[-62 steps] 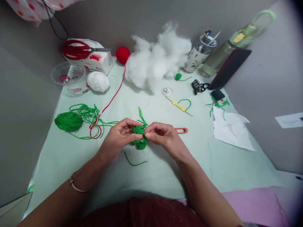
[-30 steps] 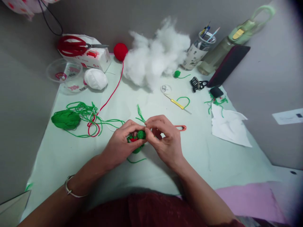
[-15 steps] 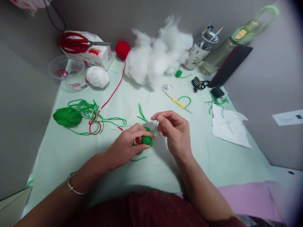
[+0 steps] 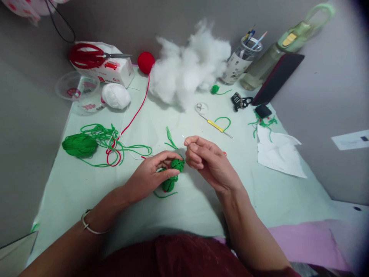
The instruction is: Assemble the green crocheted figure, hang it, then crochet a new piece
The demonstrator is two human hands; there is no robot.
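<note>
My left hand (image 4: 150, 175) is closed around a small green crocheted piece (image 4: 176, 165) just above the pale green mat (image 4: 86, 192). A second green knitted lump (image 4: 168, 186) hangs below it. My right hand (image 4: 207, 159) is pinched shut on a thin needle (image 4: 184, 137) whose tip sticks up past my fingertips, right beside the green piece. A short green yarn tail (image 4: 170, 138) lies on the mat just beyond my hands.
Green yarn ball (image 4: 79, 145) with tangled strands sits left; red yarn ball (image 4: 145, 62), white yarn ball (image 4: 115, 96), red scissors (image 4: 86, 57) on a box and white stuffing (image 4: 187, 69) lie at the back. A yellow-handled crochet hook (image 4: 216, 126), jar of pens (image 4: 240, 61), bottle (image 4: 273, 50) and paper (image 4: 278, 156) are right.
My right hand has pulled the needle out of the green piece and lifted it up and away to the right. My left hand keeps hold of the piece, lowered slightly toward the mat.
</note>
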